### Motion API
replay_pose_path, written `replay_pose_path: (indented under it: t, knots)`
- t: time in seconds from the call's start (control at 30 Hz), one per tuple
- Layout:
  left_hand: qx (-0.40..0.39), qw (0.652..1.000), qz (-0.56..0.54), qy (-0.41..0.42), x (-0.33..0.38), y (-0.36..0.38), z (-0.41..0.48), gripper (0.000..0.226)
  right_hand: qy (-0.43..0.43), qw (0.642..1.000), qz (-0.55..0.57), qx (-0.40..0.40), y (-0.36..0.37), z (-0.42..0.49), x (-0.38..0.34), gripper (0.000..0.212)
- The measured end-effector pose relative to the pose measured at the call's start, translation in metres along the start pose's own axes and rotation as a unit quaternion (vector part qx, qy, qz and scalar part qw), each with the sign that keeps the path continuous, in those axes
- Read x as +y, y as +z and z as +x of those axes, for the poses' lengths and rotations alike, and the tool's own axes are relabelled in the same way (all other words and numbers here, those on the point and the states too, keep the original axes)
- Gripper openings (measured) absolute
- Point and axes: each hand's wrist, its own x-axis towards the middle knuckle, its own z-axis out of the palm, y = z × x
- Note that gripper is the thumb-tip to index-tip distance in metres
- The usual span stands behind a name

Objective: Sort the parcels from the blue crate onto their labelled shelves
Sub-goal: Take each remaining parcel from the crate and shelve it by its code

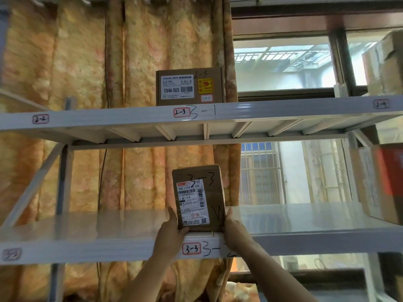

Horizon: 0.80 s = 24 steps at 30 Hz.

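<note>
A brown cardboard parcel marked "3-3" stands upright on the lower white shelf, right above the red-framed "3-3" label. My left hand grips its lower left edge. On the other side, my right hand holds its lower right edge. One shelf up, another parcel marked "2-3" stands above the "2-3" label. The blue crate is out of view.
Labels "2-2" and "2-4" mark the upper shelf; a blurred label sits at the lower shelf's left end. Larger boxes stand at far right on the upper shelf and the lower one. An orange curtain and a window lie behind.
</note>
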Motion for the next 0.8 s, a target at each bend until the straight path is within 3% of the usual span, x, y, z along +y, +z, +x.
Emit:
replay_pose_path:
  t: [0.07, 0.13, 0.27, 0.37, 0.5, 0.6, 0.8]
  knots:
    - [-0.014, 0.999, 0.007, -0.028, 0.003, -0.002, -0.001, 0.091, 0.003, 1.0, -0.013, 0.001, -0.002, -0.004, -0.001, 0.075]
    - [-0.031, 0.999, 0.015, -0.036, 0.005, -0.004, -0.002, 0.093, 0.002, 1.0, -0.014, -0.018, -0.007, -0.006, -0.001, 0.08]
    - [-0.046, 0.996, 0.053, -0.056, 0.006, -0.012, -0.01, 0.07, 0.004, 0.999, -0.013, -0.051, -0.022, -0.011, 0.006, 0.074]
    - [-0.057, 0.985, 0.152, -0.065, -0.001, -0.021, -0.022, 0.058, -0.003, 0.999, -0.024, -0.042, -0.03, -0.02, 0.007, 0.068]
    - [-0.05, 0.971, 0.215, -0.098, -0.002, -0.046, -0.038, 0.058, -0.095, 0.993, 0.009, 0.076, -0.042, -0.036, -0.012, 0.05]
    - [-0.043, 0.963, 0.242, -0.113, 0.007, -0.075, -0.049, 0.06, -0.175, 0.975, 0.023, 0.132, -0.044, -0.047, -0.042, 0.054]
    - [-0.035, 0.938, 0.315, -0.144, 0.006, -0.15, -0.095, 0.059, -0.296, 0.955, -0.019, -0.003, -0.019, -0.076, -0.121, 0.062]
